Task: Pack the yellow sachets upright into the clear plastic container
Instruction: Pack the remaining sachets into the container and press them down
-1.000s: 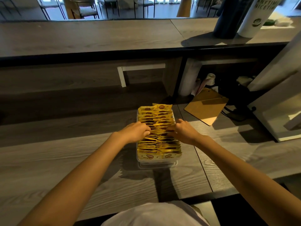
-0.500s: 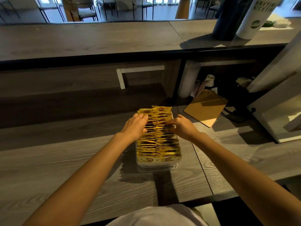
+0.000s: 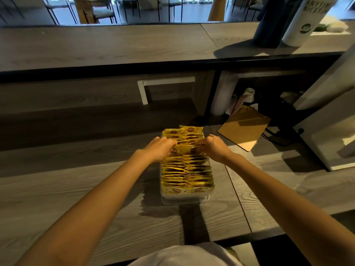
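the yellow sachets (image 3: 187, 169) are sitting just below the middle of the frame, stood on edge in two side-by-side rows that pretty much fill the clear plastic container (image 3: 185, 198). a couple at the far end (image 3: 191, 129) poke up higher than the rest and lean a bit. the container rests on the grey wood-grain counter (image 3: 76, 189), its long side running away from the camera.

both hands are in at the far half of the rows. the left hand (image 3: 159, 148) comes in from the lower left, the right hand (image 3: 213, 145) from the lower right, and each has its fingers curled onto one end of the same sachet (image 3: 182, 149), which sits across the pack a little above its neighbours. so both are pinching that one sachet between them.

to the right of the container, near the centre right of the frame, a brown clipboard (image 3: 244, 127) lies flat on the counter, well apart from the hands. along the top runs a raised wooden ledge (image 3: 115, 45), and at the upper right a dark bottle (image 3: 272, 22) stands next to a white cylinder with lettering (image 3: 305, 20). a bit of white shirt (image 3: 184, 256) shows at the bottom edge.
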{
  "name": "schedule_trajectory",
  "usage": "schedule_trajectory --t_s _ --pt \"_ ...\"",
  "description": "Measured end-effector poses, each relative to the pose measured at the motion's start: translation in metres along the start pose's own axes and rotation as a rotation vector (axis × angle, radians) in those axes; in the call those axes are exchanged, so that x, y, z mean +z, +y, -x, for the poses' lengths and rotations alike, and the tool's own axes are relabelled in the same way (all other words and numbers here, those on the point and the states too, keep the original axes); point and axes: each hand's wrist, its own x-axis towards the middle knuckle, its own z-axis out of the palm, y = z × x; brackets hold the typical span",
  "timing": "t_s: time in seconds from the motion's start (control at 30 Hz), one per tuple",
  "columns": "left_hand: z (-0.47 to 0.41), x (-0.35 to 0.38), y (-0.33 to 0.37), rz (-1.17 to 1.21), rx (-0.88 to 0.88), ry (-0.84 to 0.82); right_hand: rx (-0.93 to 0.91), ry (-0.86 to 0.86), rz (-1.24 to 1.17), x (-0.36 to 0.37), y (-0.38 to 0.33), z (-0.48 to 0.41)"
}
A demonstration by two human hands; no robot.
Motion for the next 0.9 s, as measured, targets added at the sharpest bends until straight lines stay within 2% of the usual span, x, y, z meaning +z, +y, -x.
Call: schedule_trajectory --t_s 0.27,0.43,0.53,0.63,0.7,0.9 --pt "0.001 0.007 0.003 -0.108 0.046 -0.020 -0.025 -0.048 0.109 0.002 -0.003 0.000" --pt "0.005 0.002 0.001 0.055 -0.004 -0.019 -0.038 -0.111 0.002 -0.006 -0.001 0.004" --pt "0.008 -0.007 0.006 0.089 0.006 0.154 0.032 0.015 -0.209 -0.014 0.003 0.006" --pt "0.005 -0.010 0.005 0.010 -0.035 0.337 0.054 0.230 -0.147 -0.013 0.007 0.003" --pt "0.001 -0.008 0.002 -0.027 -0.079 0.310 -0.012 0.254 -0.075 -0.008 0.007 -0.001" --pt "-0.008 -0.001 -0.002 0.017 -0.095 0.132 -0.054 0.091 0.032 -0.008 0.008 -0.014"
